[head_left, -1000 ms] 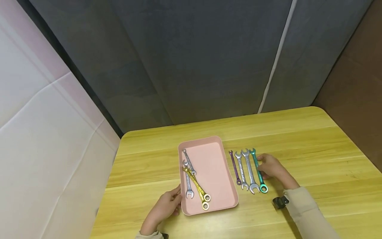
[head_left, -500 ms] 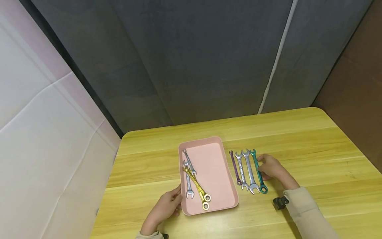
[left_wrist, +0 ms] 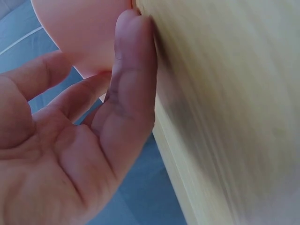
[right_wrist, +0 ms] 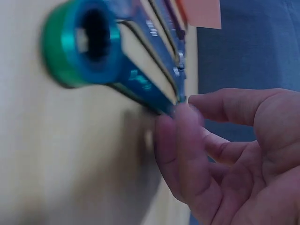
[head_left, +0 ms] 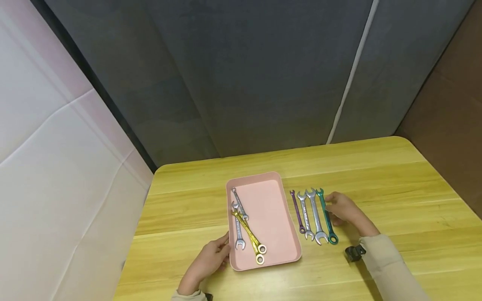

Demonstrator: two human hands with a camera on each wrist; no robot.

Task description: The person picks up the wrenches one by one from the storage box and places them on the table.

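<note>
A pink tray (head_left: 271, 217) is set on the yellow wooden table (head_left: 395, 196), and three wrenches are seen inside it: two silver ones and a gold wrench (head_left: 248, 236) laid across them. Just right of the tray, four wrenches are lined up side by side: a purple wrench (head_left: 296, 211), two silver wrenches (head_left: 310, 215), then the green wrench (head_left: 326, 215). Nothing is in the way of them. The green wrench is touched along its right side by the curled fingertips of the right hand (head_left: 344, 213) (it is not lifted off the table). The near left corner of the tray is touched by the left hand (head_left: 208, 259), its fingers held loose. Since the earlier picture, almost nothing has been moved. The green wrench is laid long-ways, its ring end toward the person and its open end pointed away.
</note>
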